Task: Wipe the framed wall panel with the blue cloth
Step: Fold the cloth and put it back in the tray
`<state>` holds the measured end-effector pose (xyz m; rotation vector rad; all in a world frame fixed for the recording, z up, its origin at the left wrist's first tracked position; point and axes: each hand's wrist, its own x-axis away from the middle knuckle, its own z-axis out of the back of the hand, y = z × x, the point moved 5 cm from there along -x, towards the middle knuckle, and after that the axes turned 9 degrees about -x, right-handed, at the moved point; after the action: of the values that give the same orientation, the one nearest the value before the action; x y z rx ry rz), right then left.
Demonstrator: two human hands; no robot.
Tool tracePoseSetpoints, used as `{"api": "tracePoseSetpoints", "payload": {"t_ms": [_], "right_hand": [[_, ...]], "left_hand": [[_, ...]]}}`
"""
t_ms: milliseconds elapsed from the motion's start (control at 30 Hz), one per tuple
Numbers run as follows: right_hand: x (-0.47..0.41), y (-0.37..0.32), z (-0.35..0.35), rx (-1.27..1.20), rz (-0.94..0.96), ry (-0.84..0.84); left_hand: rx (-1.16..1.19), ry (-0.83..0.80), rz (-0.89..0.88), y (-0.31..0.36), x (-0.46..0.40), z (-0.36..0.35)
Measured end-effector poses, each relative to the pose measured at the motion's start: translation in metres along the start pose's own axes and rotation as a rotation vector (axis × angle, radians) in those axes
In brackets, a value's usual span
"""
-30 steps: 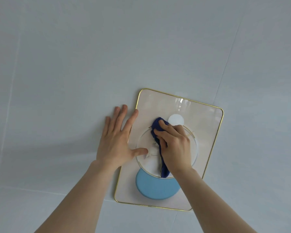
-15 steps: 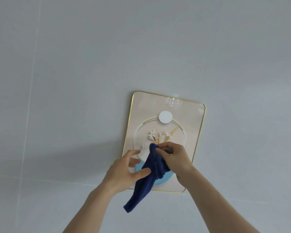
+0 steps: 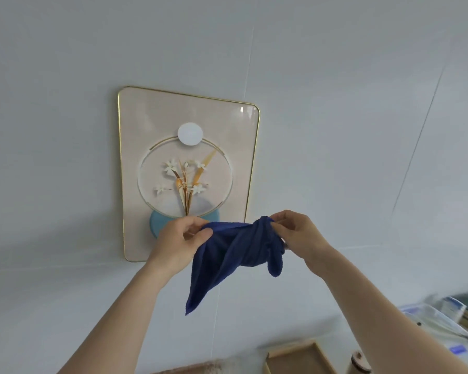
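The framed wall panel (image 3: 152, 125) hangs on the pale wall: beige, with a thin gold rim, a white disc, a ring with white flowers and a light blue disc at the bottom. The dark blue cloth (image 3: 227, 255) is held off the wall, in front of the panel's lower right corner. My left hand (image 3: 179, 241) pinches its left end and my right hand (image 3: 297, 233) pinches its right end. The cloth sags between them, and one corner hangs down. Both hands are clear of the panel.
A wooden tray (image 3: 297, 357) sits at the bottom right, with a small wooden lid or jar (image 3: 360, 360) beside it. Stacked books and plastic-wrapped papers (image 3: 449, 314) lie at the far right edge. The wall around the panel is bare.
My right hand stopped rubbing the panel and my left hand left the wall. Both hands pulled back and down and spread the cloth between them. The view has dropped back, showing the whole panel.
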<state>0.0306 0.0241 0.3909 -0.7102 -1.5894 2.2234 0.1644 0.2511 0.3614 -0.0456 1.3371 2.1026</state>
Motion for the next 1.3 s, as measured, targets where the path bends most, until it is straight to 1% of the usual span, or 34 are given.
{"api": "tracePoseSetpoints", "payload": {"t_ms": [133, 233, 433, 567, 833, 1000, 1100, 1233, 1300], "right_hand": [[0.004, 0.034, 0.046, 0.266, 0.011, 0.052], [0.004, 0.064, 0.075, 0.449, 0.024, 0.043], [0.005, 0.142, 0.12, 0.654, -0.058, 0.014], [0.006, 0.206, 0.144, 0.69, -0.154, -0.019], [0.016, 0.326, 0.168, 0.68, -0.263, -0.066], [0.025, 0.387, 0.17, 0.688, -0.311, -0.079], [0.032, 0.419, 0.164, 0.705, -0.305, -0.098], [0.043, 0.45, 0.154, 0.671, -0.322, -0.125], [0.051, 0.462, 0.149, 0.695, -0.331, -0.159]], "left_hand": [[-0.046, -0.043, 0.017, 0.006, -0.006, -0.053], [-0.059, -0.093, 0.037, 0.004, -0.008, -0.096], [-0.143, -0.233, 0.08, -0.007, -0.004, -0.195], [-0.214, -0.313, 0.114, -0.026, 0.001, -0.262], [-0.29, -0.427, 0.242, -0.08, 0.021, -0.376], [-0.364, -0.459, 0.324, -0.115, 0.038, -0.42], [-0.379, -0.47, 0.372, -0.133, 0.052, -0.44], [-0.411, -0.448, 0.41, -0.151, 0.074, -0.46], [-0.449, -0.47, 0.408, -0.158, 0.086, -0.471]]}}
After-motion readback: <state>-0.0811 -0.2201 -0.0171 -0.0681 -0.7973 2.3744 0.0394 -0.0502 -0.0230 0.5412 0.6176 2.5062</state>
